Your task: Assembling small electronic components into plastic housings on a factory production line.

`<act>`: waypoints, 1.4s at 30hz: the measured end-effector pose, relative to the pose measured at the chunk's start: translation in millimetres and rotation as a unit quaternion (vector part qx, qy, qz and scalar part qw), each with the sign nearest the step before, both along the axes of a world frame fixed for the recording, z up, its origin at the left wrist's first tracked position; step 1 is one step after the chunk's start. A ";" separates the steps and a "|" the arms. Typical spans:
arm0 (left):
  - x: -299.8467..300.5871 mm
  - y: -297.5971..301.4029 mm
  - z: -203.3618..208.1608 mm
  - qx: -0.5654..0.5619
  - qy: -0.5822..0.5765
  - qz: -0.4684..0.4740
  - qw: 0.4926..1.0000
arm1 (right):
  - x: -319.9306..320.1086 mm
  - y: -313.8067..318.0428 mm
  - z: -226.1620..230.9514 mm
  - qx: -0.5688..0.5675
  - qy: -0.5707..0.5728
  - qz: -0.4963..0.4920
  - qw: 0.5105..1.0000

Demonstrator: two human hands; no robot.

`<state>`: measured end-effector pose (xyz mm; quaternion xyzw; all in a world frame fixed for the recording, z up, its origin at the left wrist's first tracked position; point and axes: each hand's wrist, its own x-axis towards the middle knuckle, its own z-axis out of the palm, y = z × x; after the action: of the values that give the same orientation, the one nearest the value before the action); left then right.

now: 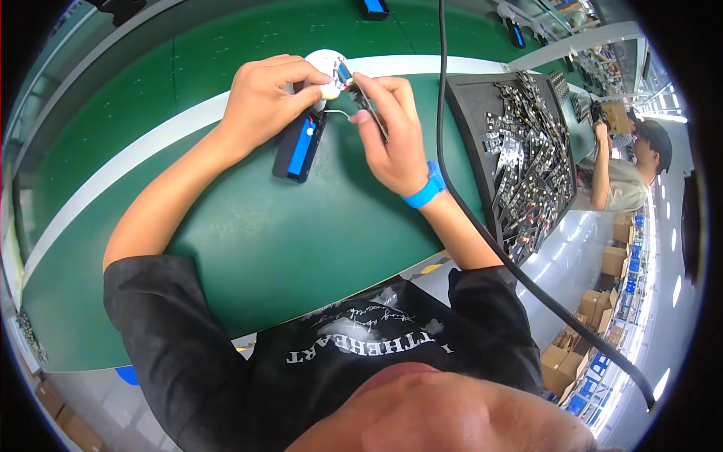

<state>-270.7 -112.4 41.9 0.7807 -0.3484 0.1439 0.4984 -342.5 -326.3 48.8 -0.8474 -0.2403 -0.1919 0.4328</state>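
Observation:
My left hand point(269, 94) is closed, thumb and fingertips pinching a small white part point(329, 92) just in front of a white round piece point(322, 58). My right hand point(393, 132) grips a narrow dark circuit board point(367, 105) between thumb and fingers, tilted upright. A thin white wire point(339, 113) runs between the board and a black housing. That black housing with a blue battery point(303, 147) inside lies on the green table point(248, 233), below my left fingers. My fingertips partly cover where the white part and the board's upper end come close together.
To the right stands a black tray point(468, 113) heaped with circuit boards point(527, 166). A thick black cable point(482, 233) hangs across my right side. Beyond the white strip point(407, 64), another black housing point(373, 9) lies on green surface. A co-worker point(629, 166) is at the far right, near cardboard boxes point(565, 369).

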 end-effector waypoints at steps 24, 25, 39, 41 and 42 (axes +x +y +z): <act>-31.8 -1.8 19.5 0.168 -0.156 0.123 0.966 | -2.7 -3.4 19.5 -0.111 -0.065 0.076 0.989; -29.8 -2.0 22.0 0.176 -0.151 0.124 0.965 | -2.1 -7.5 22.1 -0.107 -0.076 0.064 0.989; 74.2 79.0 -4.1 0.196 -0.051 -0.020 0.979 | -37.5 -132.8 46.5 -0.303 -0.002 -0.185 0.935; 86.2 97.7 -3.3 0.111 0.000 0.061 0.992 | -58.4 -179.1 42.6 -0.399 0.038 -0.262 0.878; 92.3 102.3 -2.3 0.114 0.001 0.065 0.991 | -67.8 -197.9 38.1 -0.458 0.049 -0.281 0.842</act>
<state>-178.4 -10.1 39.6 0.8537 -0.3101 0.1344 0.3962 -410.3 -524.2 86.9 -0.9887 -0.0308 -0.1315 -0.0654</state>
